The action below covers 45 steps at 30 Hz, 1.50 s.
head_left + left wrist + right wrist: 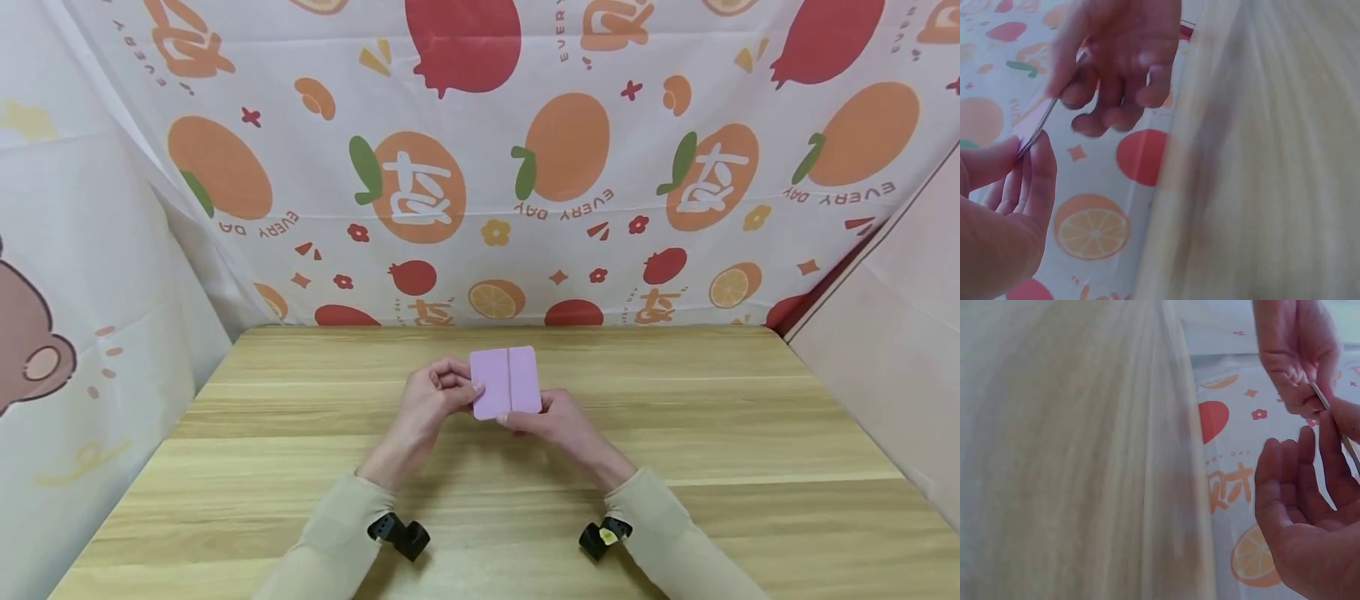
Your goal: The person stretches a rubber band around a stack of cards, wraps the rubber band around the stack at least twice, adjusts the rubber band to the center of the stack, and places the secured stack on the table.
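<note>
A thin lilac square [491, 379] with rounded corners is held up over the table, its flat face toward the head camera. A narrow tan line runs down that face, right of the middle. My left hand [429, 398] pinches its left edge, thumb in front and fingers behind. At the lower right corner my right hand [561, 423] pinches it, with the thumb lying across the bottom edge. Seen edge-on in the left wrist view, the square [1042, 125] looks thin and dark-rimmed. The right hand's other fingers [1285, 469] curve loosely away from it.
Below the hands spreads a wood-grain table [225, 500]. A white cloth [480, 250] printed with fruit hangs behind its far edge. Pale cloths stand at the left [112, 250] and right [892, 317]. Black wrist cameras [408, 537] sit on both sleeves.
</note>
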### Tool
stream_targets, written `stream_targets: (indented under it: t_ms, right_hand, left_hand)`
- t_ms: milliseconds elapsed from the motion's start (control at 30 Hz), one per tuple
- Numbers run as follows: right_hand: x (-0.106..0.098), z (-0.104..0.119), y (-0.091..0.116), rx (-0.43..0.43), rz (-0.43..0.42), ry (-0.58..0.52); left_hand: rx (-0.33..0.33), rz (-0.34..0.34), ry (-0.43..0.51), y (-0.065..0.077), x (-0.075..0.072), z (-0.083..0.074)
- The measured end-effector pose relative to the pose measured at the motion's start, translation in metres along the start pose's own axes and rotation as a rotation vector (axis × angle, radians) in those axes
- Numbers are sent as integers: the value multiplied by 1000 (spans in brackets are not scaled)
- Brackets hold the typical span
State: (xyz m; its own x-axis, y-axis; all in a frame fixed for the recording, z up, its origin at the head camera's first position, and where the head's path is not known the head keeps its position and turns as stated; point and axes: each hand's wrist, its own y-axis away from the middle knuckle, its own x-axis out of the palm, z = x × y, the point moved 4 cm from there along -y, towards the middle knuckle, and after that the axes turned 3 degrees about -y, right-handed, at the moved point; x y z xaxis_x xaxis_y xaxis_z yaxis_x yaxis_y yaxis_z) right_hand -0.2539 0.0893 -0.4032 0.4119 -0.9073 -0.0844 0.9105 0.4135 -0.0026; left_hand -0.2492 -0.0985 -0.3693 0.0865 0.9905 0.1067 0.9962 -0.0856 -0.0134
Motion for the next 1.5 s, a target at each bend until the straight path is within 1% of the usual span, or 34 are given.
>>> stream_targets:
  t_ms: [100, 300, 433, 533, 700, 800, 867, 1000, 1100, 1267, 1400, 1500]
  right_hand:
    - [3, 2, 1, 3, -5, -32]
    - [0, 1, 2, 12, 11, -2]
    - [-4, 3, 1, -21, 3, -3]
    - [-9, 7, 0, -73, -46, 22]
    - [-16, 12, 0, -164, -178, 75]
    - [-19, 16, 1, -212, -241, 119]
    - [-20, 19, 2, -241, -275, 150]
    - [-20, 22, 3, -295, -314, 191]
    - [-19, 23, 4, -316, -322, 208]
    - [-20, 24, 5, -323, -323, 204]
    - [-20, 25, 6, -325, -311, 210]
    - [-20, 24, 6, -311, -292, 205]
  left_hand:
    - [1, -6, 0, -1, -1, -1]
    - [-17, -4, -16, -1, -4, 1]
    - [-23, -5, -20, -2, -5, 3]
    - [-27, 7, -24, -1, -5, 4]
    - [-37, 41, -46, 0, -3, 8]
    - [-39, 61, -53, 1, -1, 10]
    - [-38, 79, -50, 2, 0, 10]
    - [-42, 112, -51, 2, 3, 12]
    - [-41, 126, -66, 2, 5, 13]
    - [-37, 154, -92, 2, 8, 14]
    - [-43, 166, -108, 2, 9, 16]
    - [-45, 168, -125, 2, 9, 18]
